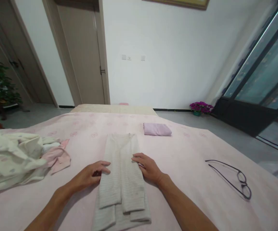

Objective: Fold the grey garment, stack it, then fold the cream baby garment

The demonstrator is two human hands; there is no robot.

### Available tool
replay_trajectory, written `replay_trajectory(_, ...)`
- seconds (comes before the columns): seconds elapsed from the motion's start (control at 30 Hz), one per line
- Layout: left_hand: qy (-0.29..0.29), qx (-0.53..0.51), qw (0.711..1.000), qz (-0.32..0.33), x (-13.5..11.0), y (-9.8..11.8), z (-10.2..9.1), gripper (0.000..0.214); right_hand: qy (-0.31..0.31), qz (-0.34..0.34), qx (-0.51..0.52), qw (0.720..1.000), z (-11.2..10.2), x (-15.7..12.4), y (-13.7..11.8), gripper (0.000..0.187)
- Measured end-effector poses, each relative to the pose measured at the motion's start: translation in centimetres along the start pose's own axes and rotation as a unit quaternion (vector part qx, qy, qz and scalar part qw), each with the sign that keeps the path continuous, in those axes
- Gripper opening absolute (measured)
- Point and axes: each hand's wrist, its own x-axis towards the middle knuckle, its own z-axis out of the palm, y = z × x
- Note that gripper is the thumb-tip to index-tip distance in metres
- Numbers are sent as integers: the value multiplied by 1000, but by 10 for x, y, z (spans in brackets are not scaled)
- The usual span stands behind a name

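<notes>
A pale grey-white ribbed garment lies flat on the pink sheet in front of me, folded into a long narrow shape with its sleeves laid down towards me. My left hand rests at its left edge, fingers stretched over the cloth and thumb apart. On the opposite edge, my right hand touches the fabric with its fingers extended and spread. Neither hand grips the cloth. Beyond the garment, to the right, sits a neatly folded lilac cloth.
The bed sheet is pink with faint flowers. At left lies a rumpled heap of cream cloth with a pink piece on its side. Black-framed glasses lie open at right. A potted purple plant stands on the floor.
</notes>
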Motion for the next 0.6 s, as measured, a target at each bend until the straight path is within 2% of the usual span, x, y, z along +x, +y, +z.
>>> replay_trajectory(0.33,46,-41,997,38,4,7,15,22,5,-18,73,997,2,2,-4,39)
replay_trajectory(0.6,41,16,995,94,6,8,19,24,24,-38,63,997,4,3,-10,51)
